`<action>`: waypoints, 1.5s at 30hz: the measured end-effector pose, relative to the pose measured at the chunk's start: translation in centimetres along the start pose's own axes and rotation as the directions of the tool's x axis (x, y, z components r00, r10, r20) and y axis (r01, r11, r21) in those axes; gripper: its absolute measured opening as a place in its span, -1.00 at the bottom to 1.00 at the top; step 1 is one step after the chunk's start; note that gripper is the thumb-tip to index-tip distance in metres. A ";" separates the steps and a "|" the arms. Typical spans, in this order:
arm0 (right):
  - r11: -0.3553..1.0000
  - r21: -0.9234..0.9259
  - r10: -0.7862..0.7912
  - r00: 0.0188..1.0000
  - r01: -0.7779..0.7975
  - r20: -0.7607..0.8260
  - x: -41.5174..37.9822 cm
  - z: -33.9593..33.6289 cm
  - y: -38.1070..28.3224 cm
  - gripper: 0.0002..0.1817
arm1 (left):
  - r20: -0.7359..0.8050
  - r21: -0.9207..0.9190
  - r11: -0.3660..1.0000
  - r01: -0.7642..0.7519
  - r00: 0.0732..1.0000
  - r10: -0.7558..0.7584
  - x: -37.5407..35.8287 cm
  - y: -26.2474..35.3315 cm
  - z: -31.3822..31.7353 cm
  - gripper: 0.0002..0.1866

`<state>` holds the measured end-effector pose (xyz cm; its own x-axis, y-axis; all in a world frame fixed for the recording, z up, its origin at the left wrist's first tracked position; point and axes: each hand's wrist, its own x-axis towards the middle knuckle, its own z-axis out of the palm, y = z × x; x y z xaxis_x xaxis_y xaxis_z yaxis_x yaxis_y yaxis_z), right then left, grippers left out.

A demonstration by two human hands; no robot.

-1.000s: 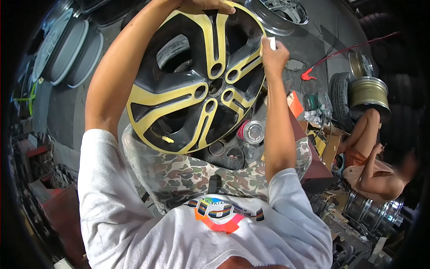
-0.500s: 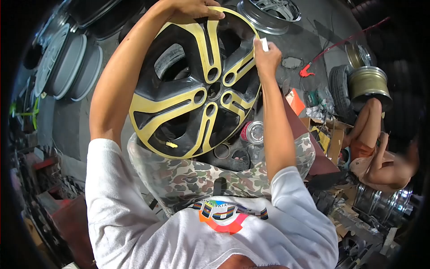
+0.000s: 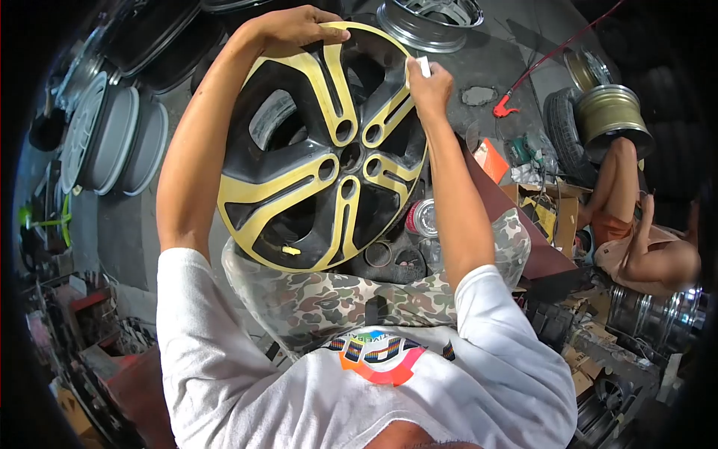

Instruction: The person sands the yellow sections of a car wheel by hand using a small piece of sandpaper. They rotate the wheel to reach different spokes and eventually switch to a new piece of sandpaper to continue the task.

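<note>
A black car wheel rim (image 3: 314, 217) with yellow spoke faces and a yellow edge leans tilted in front of my knees. My left hand (image 3: 299, 28) grips its far edge at the top left, one fingertip lying over the yellow lip. Against the upper right edge, my right hand (image 3: 431, 88) pinches a small white piece (image 3: 424, 66), perhaps folded paper or cloth. A small yellow bit (image 3: 290, 250) sits in the lower left part of the wheel. Beside the wheel's lower right side stands a round tin (image 3: 425, 218) with a red label.
Several bare rims (image 3: 97, 135) stand on the left, and a chrome rim (image 3: 430, 22) lies beyond the wheel. A red air gun (image 3: 505, 107) on a hose rests on the floor. At right are a tyre (image 3: 566, 131), a gold rim (image 3: 613, 120), a cardboard box (image 3: 565, 213) and a seated person (image 3: 636, 232).
The wheel's top and both hands appear slightly lower and further left, partly because the view has shifted. Both hands keep their places on the edge, the white piece still in my right.
</note>
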<state>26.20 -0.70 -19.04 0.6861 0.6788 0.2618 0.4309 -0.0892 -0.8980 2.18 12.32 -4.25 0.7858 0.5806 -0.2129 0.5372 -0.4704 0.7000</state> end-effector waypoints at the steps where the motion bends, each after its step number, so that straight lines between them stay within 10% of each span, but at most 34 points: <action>1: 1.000 -0.002 -0.016 1.000 0.016 -0.001 -0.1 0.2 0.3 -0.63 | -0.091 0.004 0.999 -0.040 0.995 0.040 0.0 -0.4 0.6 -0.49; 16: 1.000 -0.027 0.015 1.000 -0.014 0.021 0.3 0.6 0.9 -0.60 | 0.054 -0.157 0.982 0.103 0.994 -0.096 -0.3 1.7 -0.1 -0.64; 45: 0.977 0.161 0.107 0.974 -0.140 0.199 -4.1 -1.0 2.7 -0.58 | 0.019 0.080 0.994 0.069 0.997 -0.071 -0.3 1.9 -0.8 -0.58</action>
<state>25.13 -4.41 -22.16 0.5977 0.7969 0.0883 0.2303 -0.0651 -0.9709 2.70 11.77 -2.26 0.7517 0.5995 -0.2750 0.6128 -0.4808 0.6271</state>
